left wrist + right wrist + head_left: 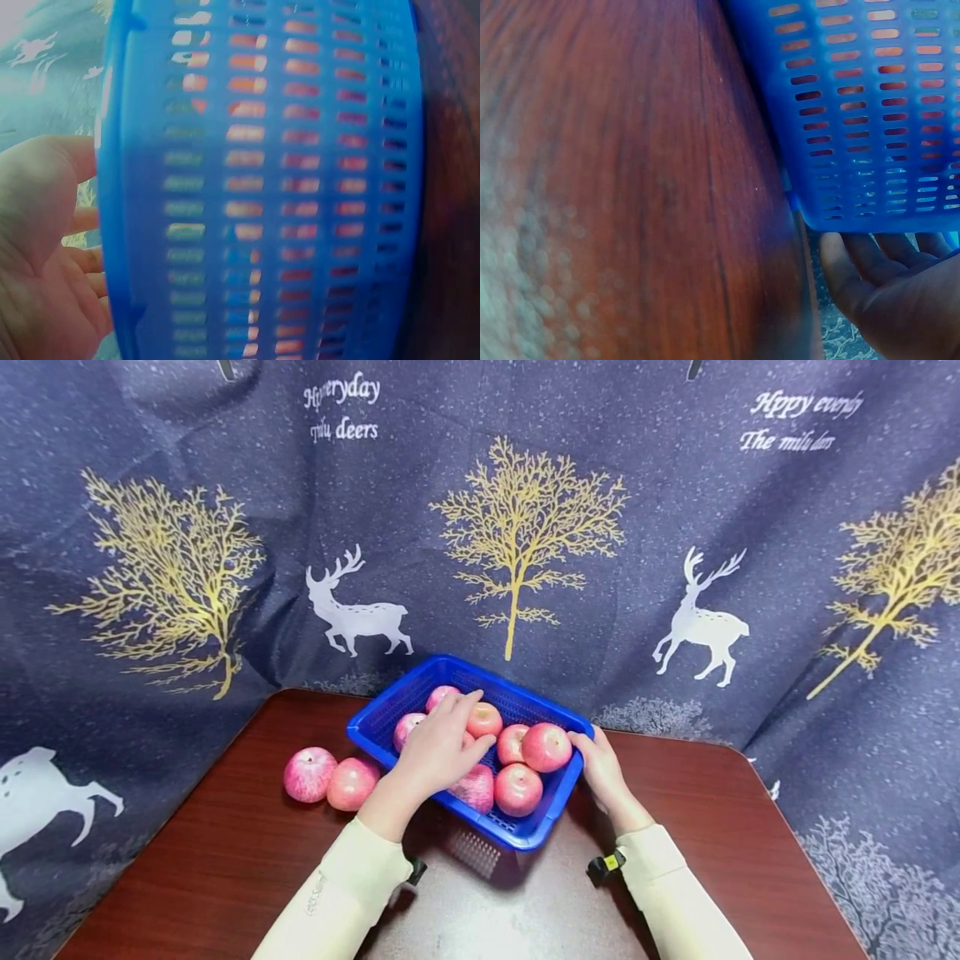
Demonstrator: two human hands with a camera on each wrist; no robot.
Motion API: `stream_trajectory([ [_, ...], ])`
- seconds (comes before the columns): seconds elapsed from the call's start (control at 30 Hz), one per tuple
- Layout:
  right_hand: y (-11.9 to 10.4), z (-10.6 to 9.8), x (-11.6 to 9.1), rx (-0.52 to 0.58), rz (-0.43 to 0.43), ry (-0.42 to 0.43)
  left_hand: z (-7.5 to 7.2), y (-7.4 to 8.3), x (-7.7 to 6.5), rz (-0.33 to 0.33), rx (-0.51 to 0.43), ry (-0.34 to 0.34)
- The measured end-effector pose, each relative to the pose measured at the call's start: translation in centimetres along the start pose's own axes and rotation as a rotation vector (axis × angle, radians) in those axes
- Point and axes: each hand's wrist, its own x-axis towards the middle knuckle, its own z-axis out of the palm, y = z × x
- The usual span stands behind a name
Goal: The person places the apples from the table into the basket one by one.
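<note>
A blue plastic basket [487, 672] with slotted walls stands on the table, holding several red-pink apples [518, 789]. Over its left half reaches my left hand [435, 747], fingers and thumb spread above the apples. An apple [484, 720] lies beside its fingertips, with no clear grip on it. In the left wrist view the left hand [41, 240] shows beyond the basket's wall [150, 210]. My right hand [606, 772] grips the basket's right corner at the rim, close to a large apple [546, 747]. The rim partly hides the right fingers [847, 262].
Two apples, one mottled [310, 774] and one smoother [352, 783], sit on the table left of the basket. The brown wooden table [247, 843] ends at a dark blue cloth backdrop [480, 410] printed with trees and deer.
</note>
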Motion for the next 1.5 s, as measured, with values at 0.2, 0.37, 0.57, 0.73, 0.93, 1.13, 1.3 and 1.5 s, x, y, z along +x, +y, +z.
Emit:
stream_trajectory([
  [0.2,0.0,0.0,0.0,0.003,0.000,-0.001,-1.5,-1.4,-0.6,-0.027,0.000,0.025],
  [0.37,0.0,0.1,0.0,-0.003,-0.001,-0.002,-2.8,-2.5,-1.3,-0.053,-0.006,0.060],
  [0.57,-0.1,0.0,0.0,-0.005,0.004,0.003,-4.4,-4.3,-2.0,-0.093,-0.020,0.090],
  [0.73,-0.1,-0.1,-0.1,-0.005,0.005,-0.006,-5.5,-6.2,-2.6,-0.127,-0.016,0.118],
  [0.93,-0.1,-0.1,-0.1,-0.015,0.001,-0.009,-6.9,-8.2,-3.7,-0.199,0.002,0.120],
  [1.13,0.0,-0.1,-0.2,-0.008,0.004,-0.010,-8.3,-10.2,-4.8,-0.270,0.028,0.089],
  [1.3,0.0,-0.1,-0.3,-0.016,0.007,-0.009,-9.3,-11.8,-5.4,-0.338,0.029,0.057],
  [1.5,-0.2,-0.2,-0.4,-0.014,0.004,-0.007,-10.1,-13.0,-5.8,-0.419,0.018,0.009],
])
